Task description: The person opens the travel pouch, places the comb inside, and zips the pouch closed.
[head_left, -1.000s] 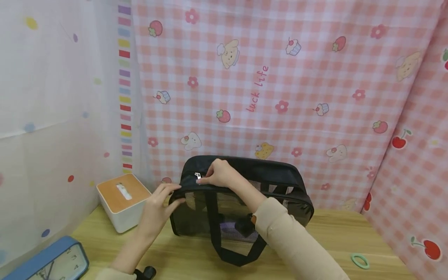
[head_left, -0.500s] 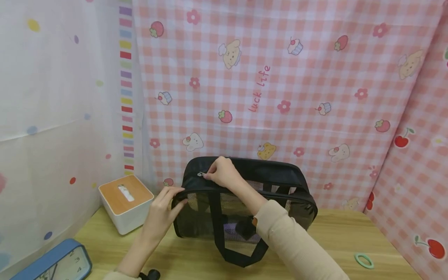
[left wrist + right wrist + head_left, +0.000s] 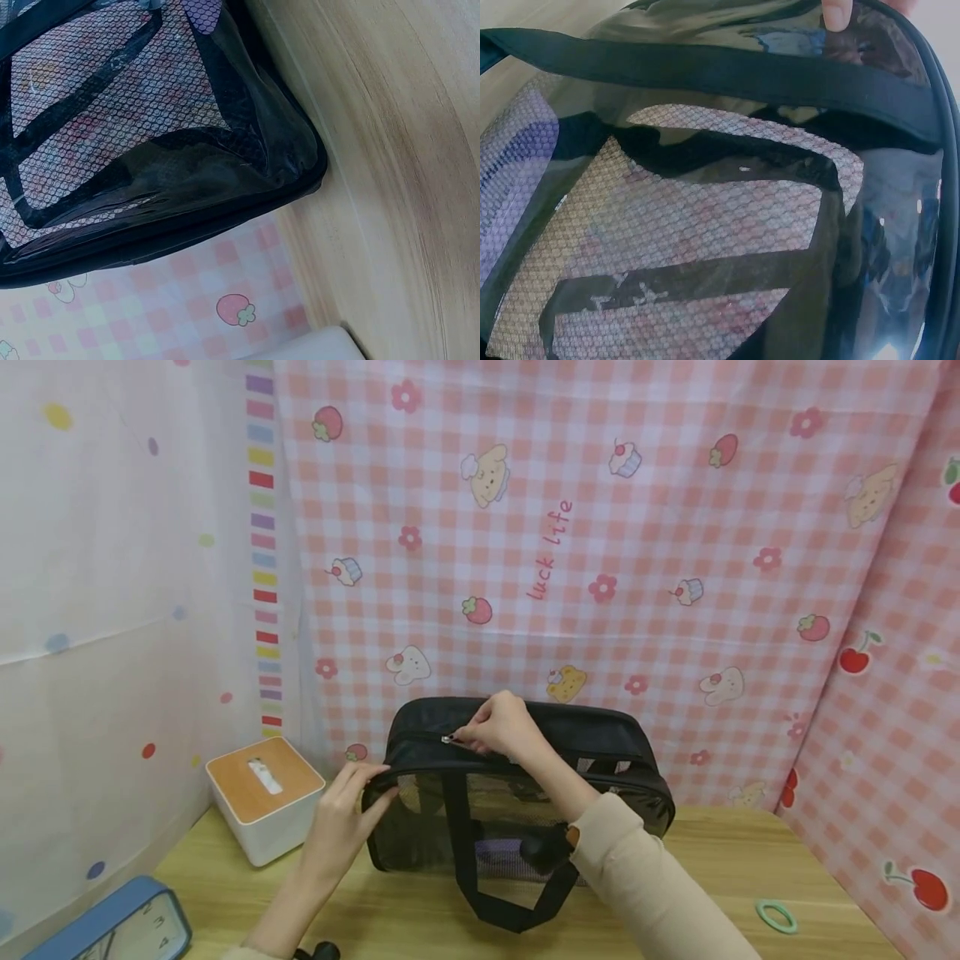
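Note:
A black bag with see-through panels (image 3: 420, 839) stands on the table, its black strap handle (image 3: 517, 917) hanging down in front. My left hand (image 3: 341, 810) pinches the bag's top left corner, thumb on the front panel. With my right hand (image 3: 502, 727) I pinch the silver zipper pull (image 3: 447, 740) on the top, left of the bag's middle. Something purple (image 3: 517, 165) shows through the panel, its kind unclear. In the right wrist view, one fingertip (image 3: 837, 13) of the left hand lies on the clear panel. The left wrist view shows the mesh back wall (image 3: 120, 135).
A white tissue box (image 3: 266, 827) with a wood-look lid stands left of the bag. At the lower left is a blue clock (image 3: 105, 918). A green ring (image 3: 776, 916) lies on the table (image 3: 720, 877) at right. Patterned curtains (image 3: 600, 635) hang close behind.
My right hand has moved the zipper pull to the right along the bag's top, and the zip is closed behind it. The left hand has kept its place at the corner.

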`<action>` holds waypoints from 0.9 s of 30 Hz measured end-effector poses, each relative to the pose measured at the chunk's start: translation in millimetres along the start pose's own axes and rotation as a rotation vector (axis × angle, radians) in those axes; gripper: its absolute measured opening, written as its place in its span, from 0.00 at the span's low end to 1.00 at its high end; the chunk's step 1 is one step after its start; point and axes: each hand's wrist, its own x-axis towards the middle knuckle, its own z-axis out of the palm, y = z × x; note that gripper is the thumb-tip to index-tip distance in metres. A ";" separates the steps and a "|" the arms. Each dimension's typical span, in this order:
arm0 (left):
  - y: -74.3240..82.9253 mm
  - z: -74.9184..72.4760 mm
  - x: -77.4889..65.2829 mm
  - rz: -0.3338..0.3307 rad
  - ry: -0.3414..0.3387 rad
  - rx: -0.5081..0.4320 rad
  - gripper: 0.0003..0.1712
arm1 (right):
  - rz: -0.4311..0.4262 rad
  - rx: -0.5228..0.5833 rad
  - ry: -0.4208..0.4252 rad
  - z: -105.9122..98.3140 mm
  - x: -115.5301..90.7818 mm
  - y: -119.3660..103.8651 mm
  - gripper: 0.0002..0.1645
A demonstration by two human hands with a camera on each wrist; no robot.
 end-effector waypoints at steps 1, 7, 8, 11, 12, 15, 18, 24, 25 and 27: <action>0.1 0.3 -0.2 -0.002 0.003 0.002 0.24 | 0.002 0.007 0.000 -1.7 -0.6 1.3 0.10; 1.6 1.9 -0.7 0.000 0.009 0.001 0.24 | 0.029 0.016 0.015 -13.2 -5.8 10.4 0.09; 1.9 2.2 -0.8 0.002 0.009 -0.001 0.24 | 0.034 0.018 0.024 -15.5 -6.9 12.5 0.09; 2.4 2.8 -1.4 0.001 0.009 -0.001 0.24 | 0.049 0.032 0.046 -21.9 -9.9 20.0 0.09; 2.5 2.9 -1.6 0.000 0.008 -0.001 0.24 | 0.046 0.033 0.050 -23.8 -11.1 22.7 0.09; 2.4 3.2 -2.2 -0.007 0.007 0.002 0.25 | 0.042 0.029 0.053 -29.2 -14.0 30.9 0.10; 2.0 3.7 -2.3 -0.010 0.003 0.005 0.24 | 0.037 0.015 0.059 -34.3 -16.5 37.5 0.10; 0.7 5.0 -2.3 -0.015 0.020 0.023 0.25 | 0.039 -0.003 0.075 -44.0 -20.2 47.2 0.10; 0.6 5.2 -2.3 -0.014 0.024 0.023 0.25 | 0.039 -0.007 0.076 -45.5 -21.0 48.8 0.10; 0.6 5.6 -1.9 -0.010 0.027 0.023 0.25 | 0.042 -0.009 0.082 -48.6 -22.9 52.1 0.10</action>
